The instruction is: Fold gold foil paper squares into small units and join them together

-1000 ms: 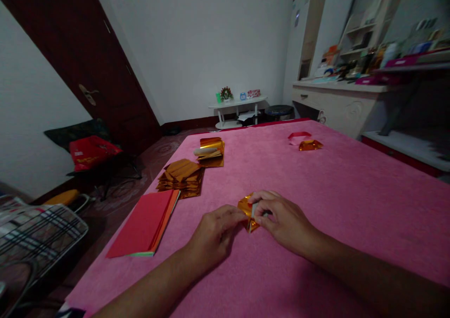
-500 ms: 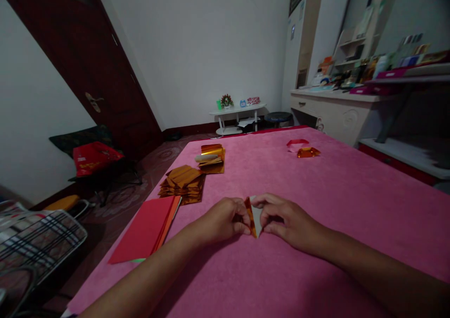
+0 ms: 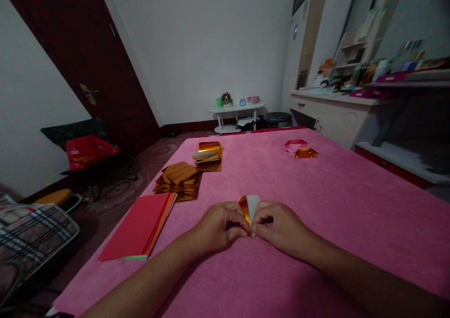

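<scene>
Together, two hands (image 3: 279, 224) pinch one gold-and-white folded paper (image 3: 252, 204).

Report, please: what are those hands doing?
Left hand, right hand: both pinching small folded gold-and-white foil paper. Red rectangular paper stack off left, not obstructing.

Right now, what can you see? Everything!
Folding piece: one, gold and whitish, front
Paper stack: one, bronze, left
Foil pile: one, gold, beyond stack
Oval thing: one, pale, on foil pile
Flat sheets: several, mostly red, near left
Foil shape: one, gold, far right
Band: one, pinkish, beside it
Cover: one, pink, underneath
Door: one, maroon, back left
Bag: one, red, on chair
Chair: one, dark, left
Seat: one, yellow, left
Low table: one, white, back
Stool: one, black, back
Dresser: one, whitish, right, cluttered
Left fingers: several, on folding piece
Right fingers: several, on folding piece
</scene>
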Available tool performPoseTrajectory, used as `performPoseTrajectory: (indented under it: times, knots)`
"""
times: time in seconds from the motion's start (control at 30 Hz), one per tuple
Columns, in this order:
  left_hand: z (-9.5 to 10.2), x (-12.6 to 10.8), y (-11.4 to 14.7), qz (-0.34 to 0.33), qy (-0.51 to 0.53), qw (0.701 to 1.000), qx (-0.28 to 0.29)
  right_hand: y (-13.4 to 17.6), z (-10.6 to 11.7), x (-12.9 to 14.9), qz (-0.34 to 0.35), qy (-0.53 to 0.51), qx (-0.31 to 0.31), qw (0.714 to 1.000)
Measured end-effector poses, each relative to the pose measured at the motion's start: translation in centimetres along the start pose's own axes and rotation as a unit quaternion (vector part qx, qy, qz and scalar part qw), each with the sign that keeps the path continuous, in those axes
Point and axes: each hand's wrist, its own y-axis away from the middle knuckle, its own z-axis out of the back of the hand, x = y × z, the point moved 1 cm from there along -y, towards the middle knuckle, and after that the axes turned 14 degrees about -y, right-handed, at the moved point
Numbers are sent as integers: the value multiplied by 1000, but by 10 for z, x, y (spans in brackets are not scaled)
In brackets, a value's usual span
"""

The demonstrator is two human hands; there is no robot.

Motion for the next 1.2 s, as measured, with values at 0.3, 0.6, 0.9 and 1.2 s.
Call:
performPoseTrajectory:
  times: [0.3,0.6,0.9,1.2]
  knots:
    - [0,-4,3,14,-5,1000,-6,0,-7,0,-34,11,-32,999]
    - [-3,-9,1,42,-30,999,-15,1,-6,-1,-40,-2,-25,999]
    - [0,-14,-4,84,-84,993,10,-1,-6,3,-39,13,-20,999]
    - [0,-6,-10,136,-51,988,50,0,-7,3,-26,23,-27,999]
